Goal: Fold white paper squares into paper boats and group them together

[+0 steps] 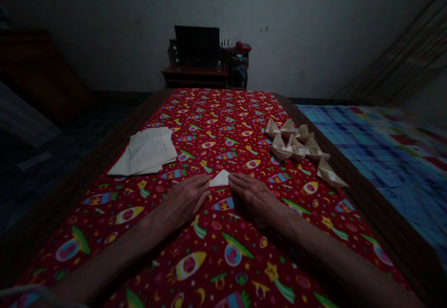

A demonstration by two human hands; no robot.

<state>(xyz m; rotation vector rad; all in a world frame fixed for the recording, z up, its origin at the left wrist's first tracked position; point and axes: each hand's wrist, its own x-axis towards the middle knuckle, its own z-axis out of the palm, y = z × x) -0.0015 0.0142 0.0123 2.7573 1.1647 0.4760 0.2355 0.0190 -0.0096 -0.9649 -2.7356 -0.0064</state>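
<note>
A small piece of white paper (220,178), folded into a triangle with its point away from me, lies on the red patterned cloth (223,238). At its left corner rests my left hand (186,196), palm down, fingers stretched out and thumb slightly apart. My right hand (253,195) lies at the opposite corner, its fingers extended flat and touching the paper's edge. Both hands hide the outer corners. To the left is a stack of printed paper sheets (146,152). Several folded paper boats (296,143) are grouped to the right, and one paper boat (328,174) sits nearer to me.
The cloth covers a long table with a dark wooden edge (352,201). Beyond its far end stand a dark monitor (197,45) with speakers and a low cabinet (195,76). A blue checked sheet (377,150) spreads out on the right. The room is dim.
</note>
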